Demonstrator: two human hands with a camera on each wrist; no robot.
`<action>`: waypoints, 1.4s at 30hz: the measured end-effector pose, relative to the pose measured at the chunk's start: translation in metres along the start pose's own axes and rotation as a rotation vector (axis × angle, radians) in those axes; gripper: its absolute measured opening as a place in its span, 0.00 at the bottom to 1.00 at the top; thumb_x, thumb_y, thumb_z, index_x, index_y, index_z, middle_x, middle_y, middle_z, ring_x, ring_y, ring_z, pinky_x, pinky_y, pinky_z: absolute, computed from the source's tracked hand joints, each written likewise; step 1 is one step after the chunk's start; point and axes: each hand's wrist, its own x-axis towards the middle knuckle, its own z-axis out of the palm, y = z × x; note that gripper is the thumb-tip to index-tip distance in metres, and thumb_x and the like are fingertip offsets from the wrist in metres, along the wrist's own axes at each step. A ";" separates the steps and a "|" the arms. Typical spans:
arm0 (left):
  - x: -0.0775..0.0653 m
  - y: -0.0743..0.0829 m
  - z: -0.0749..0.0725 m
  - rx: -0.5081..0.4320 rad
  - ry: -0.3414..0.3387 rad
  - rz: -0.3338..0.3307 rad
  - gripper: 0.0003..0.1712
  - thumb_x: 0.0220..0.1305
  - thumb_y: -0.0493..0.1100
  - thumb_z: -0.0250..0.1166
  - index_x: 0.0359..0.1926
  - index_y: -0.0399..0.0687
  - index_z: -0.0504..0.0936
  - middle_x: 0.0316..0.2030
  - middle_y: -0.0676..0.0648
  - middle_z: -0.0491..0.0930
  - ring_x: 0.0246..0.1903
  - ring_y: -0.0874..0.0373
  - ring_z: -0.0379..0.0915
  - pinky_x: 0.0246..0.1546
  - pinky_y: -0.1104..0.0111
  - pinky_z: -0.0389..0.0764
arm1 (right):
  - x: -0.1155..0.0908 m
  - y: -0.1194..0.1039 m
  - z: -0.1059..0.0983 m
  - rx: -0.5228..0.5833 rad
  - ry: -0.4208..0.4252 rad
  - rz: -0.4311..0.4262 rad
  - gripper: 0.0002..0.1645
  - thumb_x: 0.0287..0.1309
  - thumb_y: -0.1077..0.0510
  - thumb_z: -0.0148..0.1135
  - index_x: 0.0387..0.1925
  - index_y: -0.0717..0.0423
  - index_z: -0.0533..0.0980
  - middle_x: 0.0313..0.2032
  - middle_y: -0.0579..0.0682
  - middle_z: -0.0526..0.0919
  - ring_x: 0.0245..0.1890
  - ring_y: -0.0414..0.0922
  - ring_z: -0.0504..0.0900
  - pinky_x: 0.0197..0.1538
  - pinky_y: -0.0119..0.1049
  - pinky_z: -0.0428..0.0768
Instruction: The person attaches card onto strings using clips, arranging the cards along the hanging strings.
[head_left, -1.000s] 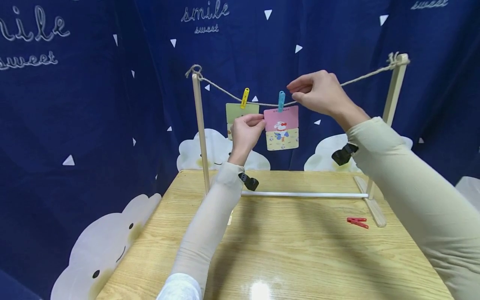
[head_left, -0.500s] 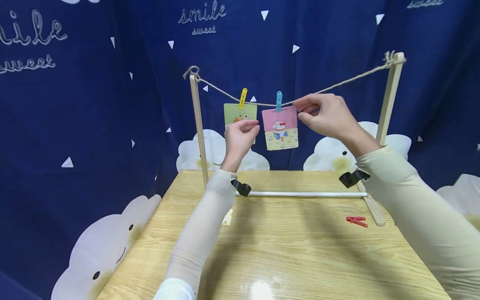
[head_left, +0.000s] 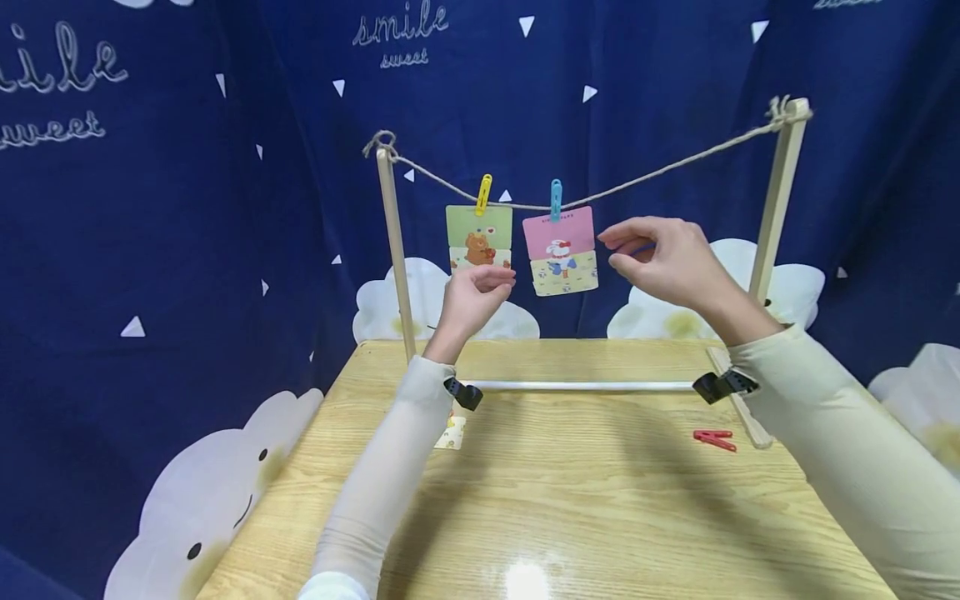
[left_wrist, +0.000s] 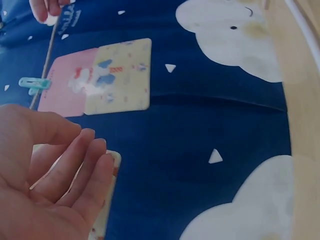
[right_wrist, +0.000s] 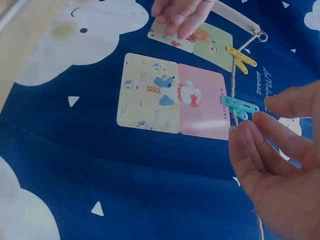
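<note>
A pink and yellow card [head_left: 563,252] with a rabbit picture hangs from the rope [head_left: 660,173], held by a light blue clothespin [head_left: 556,200]. To its left a green card with a bear [head_left: 478,227] hangs from a yellow clothespin [head_left: 483,195]. My left hand [head_left: 471,304] is in front of the green card's lower part and hides it; its loosely bent fingers hold nothing. Just right of the pink card is my right hand [head_left: 671,260], apart from it in the head view, fingers relaxed and holding nothing.
Two wooden posts [head_left: 782,196] carry the rope, with a white rod [head_left: 577,386] low between them. A red clothespin [head_left: 715,439] lies on the wooden table [head_left: 600,500] near the right foot. Another card [head_left: 452,432] lies partly behind the left forearm.
Both hands have come down from the pink card, the left one also shifting left and the right one drifting right. The pink card stays hanging from the blue clothespin.
</note>
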 end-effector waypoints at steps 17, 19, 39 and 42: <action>-0.037 -0.058 -0.021 0.114 -0.125 -0.104 0.12 0.66 0.37 0.68 0.50 0.48 0.89 0.43 0.49 0.90 0.43 0.55 0.87 0.44 0.61 0.85 | -0.051 0.049 0.017 -0.005 -0.061 0.054 0.16 0.66 0.57 0.65 0.54 0.51 0.85 0.45 0.52 0.89 0.41 0.49 0.87 0.41 0.21 0.76; -0.044 -0.068 -0.021 0.126 -0.143 -0.104 0.12 0.66 0.37 0.68 0.50 0.47 0.89 0.44 0.48 0.90 0.43 0.55 0.86 0.45 0.61 0.85 | -0.057 0.057 0.020 -0.013 -0.062 0.065 0.16 0.66 0.57 0.65 0.54 0.50 0.85 0.44 0.52 0.89 0.40 0.48 0.87 0.41 0.21 0.77; -0.098 -0.128 -0.040 0.163 -0.214 -0.250 0.15 0.66 0.35 0.69 0.53 0.42 0.88 0.52 0.41 0.87 0.48 0.50 0.84 0.43 0.63 0.86 | -0.133 0.148 0.037 0.002 -0.136 0.151 0.19 0.65 0.56 0.70 0.56 0.56 0.83 0.52 0.60 0.86 0.47 0.53 0.85 0.41 0.25 0.82; -0.104 -0.131 -0.044 0.166 -0.216 -0.278 0.15 0.66 0.34 0.70 0.53 0.41 0.88 0.51 0.38 0.87 0.49 0.48 0.83 0.42 0.63 0.86 | -0.142 0.159 0.039 -0.008 -0.157 0.181 0.20 0.65 0.54 0.70 0.56 0.55 0.83 0.53 0.61 0.86 0.47 0.52 0.85 0.41 0.27 0.82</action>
